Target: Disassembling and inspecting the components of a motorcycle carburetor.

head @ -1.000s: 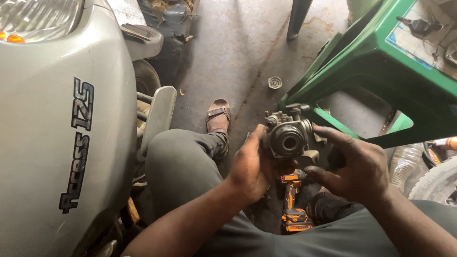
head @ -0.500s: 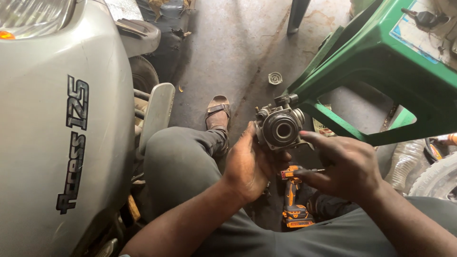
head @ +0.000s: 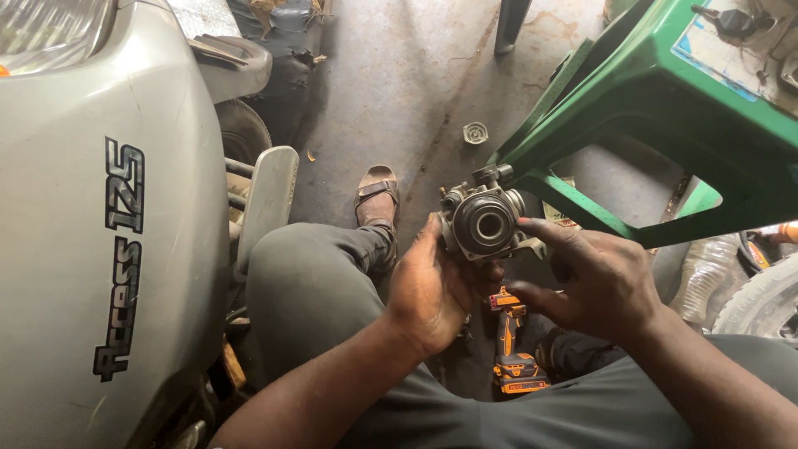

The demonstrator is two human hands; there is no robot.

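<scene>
Head view shows a grey metal carburettor-like part [head: 485, 223] held up at centre frame, its round bore facing the camera. Left hand [head: 432, 287] cups it from below and behind, fingers curled around the body; right hand [head: 600, 283] touches its right edge with extended fingertips, loosely open. Seemingly inspection is in hand. Below lies an orange power tool [head: 513, 349] on the floor; a green stool [head: 665, 108] stands upper right, a grey scooter [head: 91, 233] left.

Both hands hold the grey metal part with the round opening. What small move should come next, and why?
Probably tilt the metal part slightly toward the camera. The left hand cups it from beside and below, the right hand touches its edge with fingertips, and its round opening looks dark inside.
</scene>
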